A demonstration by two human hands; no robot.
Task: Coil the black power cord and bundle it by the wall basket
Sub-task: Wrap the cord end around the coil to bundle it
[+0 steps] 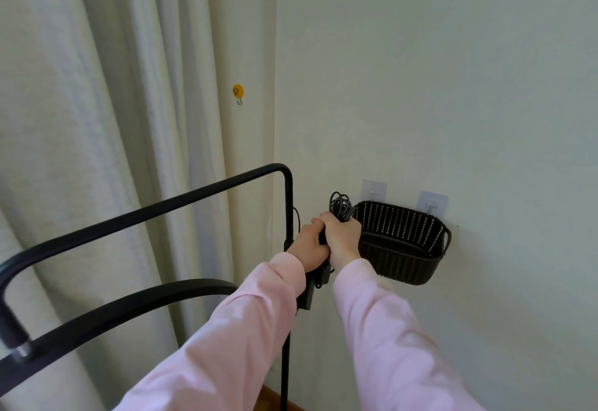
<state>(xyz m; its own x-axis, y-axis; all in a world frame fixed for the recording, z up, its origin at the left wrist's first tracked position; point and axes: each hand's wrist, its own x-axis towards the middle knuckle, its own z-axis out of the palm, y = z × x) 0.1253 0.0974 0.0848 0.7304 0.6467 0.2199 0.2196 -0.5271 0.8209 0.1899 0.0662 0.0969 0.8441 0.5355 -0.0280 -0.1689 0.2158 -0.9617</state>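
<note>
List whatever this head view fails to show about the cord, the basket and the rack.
- Coiled black power cord: middle hidden in the head view by the left hand and right hand gripping it.
- Dark woven plastic wall basket: contents too dark to read, head view.
- Black metal tube rack: base cut off by the left and bottom edges, head view.

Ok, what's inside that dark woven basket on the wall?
The dark brown woven plastic basket shows only a dim flat shape on its floor. Its left corner hides behind the right hand gripping the coiled black power cord.
</note>
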